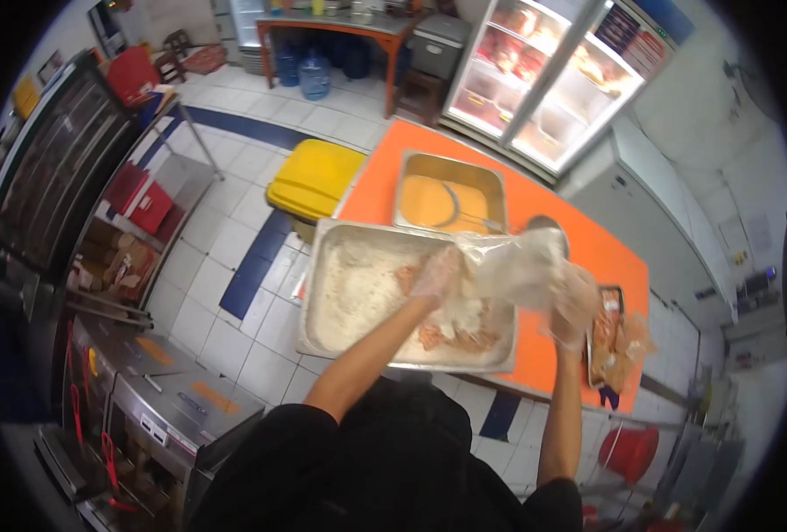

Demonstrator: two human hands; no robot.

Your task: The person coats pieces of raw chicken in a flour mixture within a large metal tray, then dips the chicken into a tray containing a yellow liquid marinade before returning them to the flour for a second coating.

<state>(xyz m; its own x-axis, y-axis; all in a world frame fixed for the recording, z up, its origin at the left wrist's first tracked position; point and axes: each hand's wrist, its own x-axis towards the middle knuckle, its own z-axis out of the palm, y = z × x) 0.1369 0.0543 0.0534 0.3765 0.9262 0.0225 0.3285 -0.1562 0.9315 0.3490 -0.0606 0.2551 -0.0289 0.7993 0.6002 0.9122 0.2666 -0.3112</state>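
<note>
A clear plastic bag (516,269) is stretched over the right part of a steel tray (308,299). My right hand (574,299), in a clear plastic glove, grips the bag's right end above the orange table. My left hand (440,272), also gloved, is low over the tray beside the bag's mouth; blur hides whether its fingers hold the bag's edge. White flour (360,292) covers the left of the tray. Raw, reddish meat pieces (476,339) lie partly floured at the front right, and another piece (405,279) is beside my left hand.
Behind the tray, a deep steel pan (407,159) holds orange liquid and a strainer-like utensil (456,206). A round metal bowl (546,226) is partly behind the bag. A narrow tray (609,316) of meat lies right on the orange table (566,366). A yellow-lidded bin (317,176) stands left.
</note>
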